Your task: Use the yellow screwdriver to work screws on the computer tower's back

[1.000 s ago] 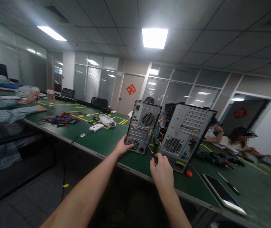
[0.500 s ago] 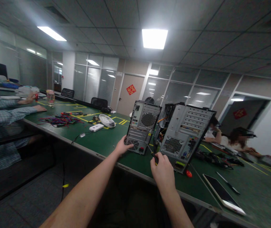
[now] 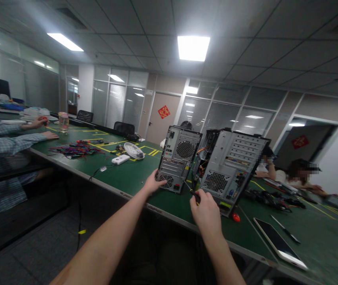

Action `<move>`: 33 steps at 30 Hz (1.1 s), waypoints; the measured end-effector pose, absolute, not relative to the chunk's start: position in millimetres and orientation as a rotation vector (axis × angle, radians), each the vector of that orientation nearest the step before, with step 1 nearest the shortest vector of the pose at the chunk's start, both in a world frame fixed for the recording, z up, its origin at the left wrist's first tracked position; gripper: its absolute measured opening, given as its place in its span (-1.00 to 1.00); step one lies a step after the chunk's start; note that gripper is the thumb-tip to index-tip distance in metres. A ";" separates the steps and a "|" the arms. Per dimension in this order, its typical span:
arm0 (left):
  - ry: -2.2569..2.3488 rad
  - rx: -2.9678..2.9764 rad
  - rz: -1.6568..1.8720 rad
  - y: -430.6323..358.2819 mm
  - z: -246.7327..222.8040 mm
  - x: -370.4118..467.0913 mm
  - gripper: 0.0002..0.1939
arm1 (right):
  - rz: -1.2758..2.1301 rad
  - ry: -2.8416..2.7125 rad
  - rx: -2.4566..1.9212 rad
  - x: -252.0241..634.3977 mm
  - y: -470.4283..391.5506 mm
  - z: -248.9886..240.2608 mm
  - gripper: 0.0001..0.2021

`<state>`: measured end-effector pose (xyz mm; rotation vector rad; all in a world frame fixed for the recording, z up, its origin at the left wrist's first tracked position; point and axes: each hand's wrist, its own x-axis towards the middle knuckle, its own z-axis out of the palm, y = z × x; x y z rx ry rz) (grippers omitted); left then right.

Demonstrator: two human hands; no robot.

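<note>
Two computer cases stand side by side on the green table, their back panels toward me. My left hand grips the lower left edge of the smaller case, thumb across its lower round vent. My right hand is closed around the dark handle of a screwdriver, whose thin shaft points up and left to the smaller case's lower right edge. Whether the tip touches the case is too small to tell. The larger case stands just beyond my right hand, leaning slightly.
Coloured wires, a white oval basket and a white box lie left. Rightward are a red object, a phone, a pen-like tool and black cables. People sit at both sides.
My right hand has shifted slightly right with the screwdriver, whose handle is now turned a little flatter. My left hand and both cases look unchanged.
</note>
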<state>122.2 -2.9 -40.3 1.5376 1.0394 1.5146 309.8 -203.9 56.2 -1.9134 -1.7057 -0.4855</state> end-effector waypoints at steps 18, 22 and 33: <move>1.056 1.546 1.520 -8.9 -35.2 122.6 -0.10 | -0.436 -1.781 -2.110 294.6 -204.0 68.1 -0.83; 1.049 1.548 1.518 -6.7 -37.4 122.6 -0.11 | -0.414 -1.740 -2.117 292.7 -204.9 61.5 -0.83; 1.042 1.534 1.514 -6.9 -36.6 122.1 -0.09 | -0.536 -1.766 -2.148 288.6 -209.1 54.8 -0.77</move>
